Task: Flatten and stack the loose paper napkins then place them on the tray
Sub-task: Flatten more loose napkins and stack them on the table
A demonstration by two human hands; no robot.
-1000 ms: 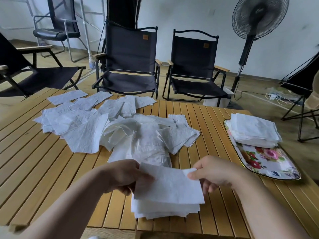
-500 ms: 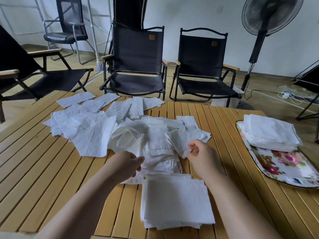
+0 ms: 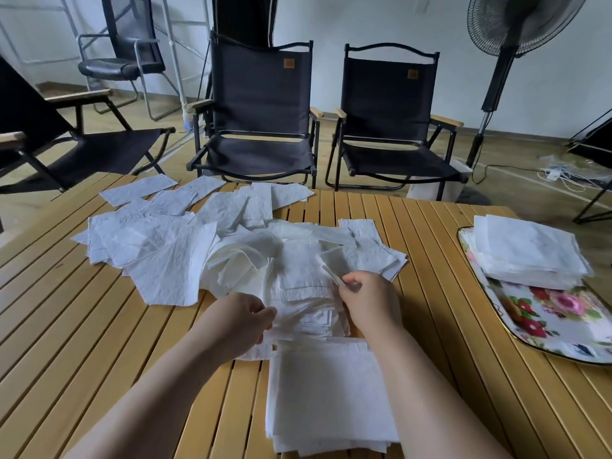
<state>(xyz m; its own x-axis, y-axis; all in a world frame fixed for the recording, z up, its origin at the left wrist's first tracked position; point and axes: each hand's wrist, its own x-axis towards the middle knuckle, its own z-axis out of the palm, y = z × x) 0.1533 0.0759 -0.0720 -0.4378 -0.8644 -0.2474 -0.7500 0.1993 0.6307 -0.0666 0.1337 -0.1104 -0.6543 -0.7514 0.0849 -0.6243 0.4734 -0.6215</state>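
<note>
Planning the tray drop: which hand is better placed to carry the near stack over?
Probably the right hand: the tray lies to the right, nearer that hand, and the near stack lies beside its forearm.

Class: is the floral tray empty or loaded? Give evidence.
Loaded: a stack of white paper napkins sits at the far end of the floral tray.

Centre: loose white paper napkins heaped on slatted wooden table.
Front: squared white napkin stack, just before the heap.
Right: flowered oblong tray bearing second napkin stack.
</note>
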